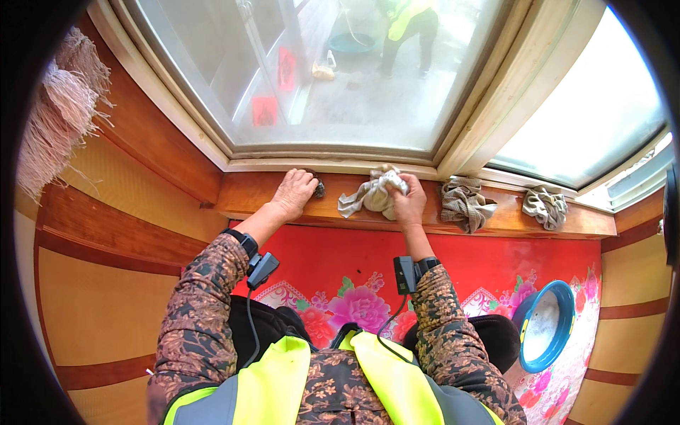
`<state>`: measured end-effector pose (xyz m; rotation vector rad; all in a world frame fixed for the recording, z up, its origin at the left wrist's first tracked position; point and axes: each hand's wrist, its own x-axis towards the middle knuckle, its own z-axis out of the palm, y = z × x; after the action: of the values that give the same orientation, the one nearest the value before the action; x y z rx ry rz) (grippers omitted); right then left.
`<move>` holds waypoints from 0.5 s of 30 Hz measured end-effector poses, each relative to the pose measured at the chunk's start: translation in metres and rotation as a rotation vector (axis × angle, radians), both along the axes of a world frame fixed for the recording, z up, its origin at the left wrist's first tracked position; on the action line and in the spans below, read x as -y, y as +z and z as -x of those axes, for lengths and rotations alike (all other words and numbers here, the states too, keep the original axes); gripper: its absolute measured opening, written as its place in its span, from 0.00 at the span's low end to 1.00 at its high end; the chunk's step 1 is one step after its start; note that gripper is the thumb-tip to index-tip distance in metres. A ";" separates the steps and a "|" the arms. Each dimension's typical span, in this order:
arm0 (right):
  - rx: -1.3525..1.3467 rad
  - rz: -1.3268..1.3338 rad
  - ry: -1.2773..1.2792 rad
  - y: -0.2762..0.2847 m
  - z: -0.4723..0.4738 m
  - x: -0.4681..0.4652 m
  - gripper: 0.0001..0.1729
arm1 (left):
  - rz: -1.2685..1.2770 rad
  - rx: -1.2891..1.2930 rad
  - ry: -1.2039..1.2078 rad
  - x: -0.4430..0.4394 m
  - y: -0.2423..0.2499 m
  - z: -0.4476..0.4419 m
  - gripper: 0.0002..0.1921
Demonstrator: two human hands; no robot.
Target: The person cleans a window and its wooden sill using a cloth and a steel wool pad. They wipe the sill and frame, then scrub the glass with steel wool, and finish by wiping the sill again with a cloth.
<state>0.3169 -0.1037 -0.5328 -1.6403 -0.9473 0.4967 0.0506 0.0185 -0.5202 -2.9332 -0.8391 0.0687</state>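
My left hand (294,193) rests over the wooden window sill (255,194), its fingers curled around a dark scouring pad (320,189) that is mostly hidden beneath them. Bunched in my right hand (410,201) is a pale, damp-looking cloth (366,195), one end of it spread on the sill toward my left hand. Just above both hands runs the cream lower frame (340,163) of the window. A brown checked rag (466,204) lies crumpled to the right of my right hand. Farther right sits a crumpled striped rag (545,207).
A blue basin (568,324) of sudsy water stands at right on the red floral covering (361,255) where I kneel or sit. A fringed pink textile (64,111) hangs at upper left. Through the hazy window glass (329,122), a person (411,32) in a yellow vest bends near another basin (353,43).
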 end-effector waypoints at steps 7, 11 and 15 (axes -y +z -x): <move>-0.292 -0.357 0.051 0.057 0.039 -0.015 0.16 | 1.250 0.976 -0.016 0.034 0.077 -0.042 0.45; -0.016 -0.234 0.289 0.075 0.073 -0.009 0.20 | 0.621 0.966 0.188 0.048 0.122 -0.036 0.13; 0.346 -0.273 0.189 0.068 0.090 -0.024 0.20 | 0.352 0.586 0.315 0.019 0.158 0.021 0.10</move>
<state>0.2273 -0.0795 -0.4649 -1.4179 -1.3723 0.1970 0.0297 -0.0008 -0.3623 -3.1420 -1.4980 -0.7254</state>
